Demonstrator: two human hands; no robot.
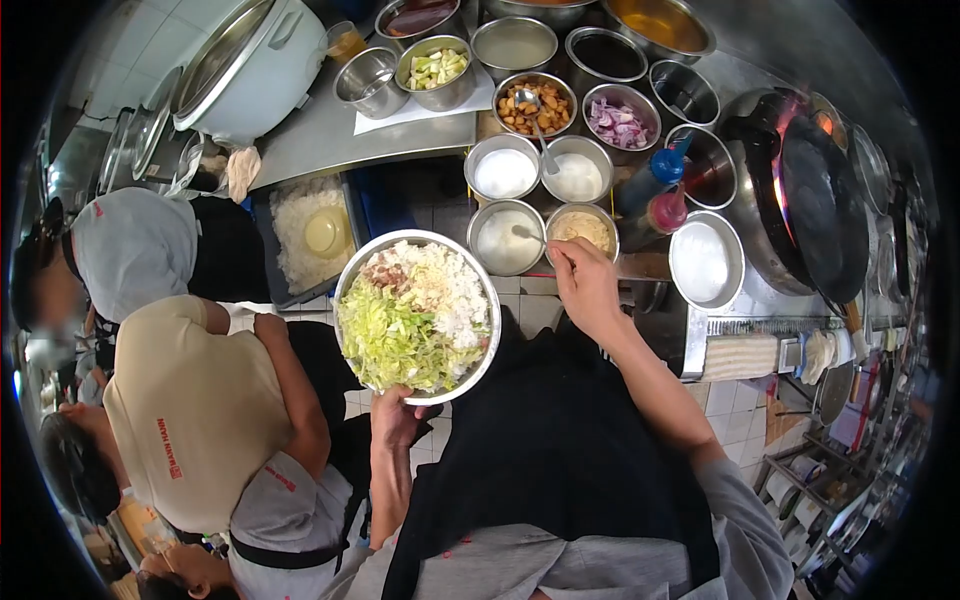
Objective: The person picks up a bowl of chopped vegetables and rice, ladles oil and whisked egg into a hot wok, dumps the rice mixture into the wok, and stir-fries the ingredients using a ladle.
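My left hand (396, 420) grips the near rim of a wide metal bowl (494, 345). White rice (462, 300), shredded green lettuce (405, 345) and small brownish-pink bits (393, 275) fill it. My right hand (585, 285) is closed in a pinch on a small spoon (530, 234), at the near edge of a tin of tan powder (580, 232). The spoon's other end reaches over the neighbouring tin of white contents (505, 238). Behind these stand two more tins of white grains, a left one (505, 172) and a right one (575, 176).
A tin of brown chunks (520, 105) holds another spoon; chopped purple onion (620, 122) sits beside it. Blue (660, 170) and red (665, 210) squeeze bottles stand near a wok (825, 200) with flames beside it. Several co-workers (200, 410) stand close on the left, near a rice tub (300, 215).
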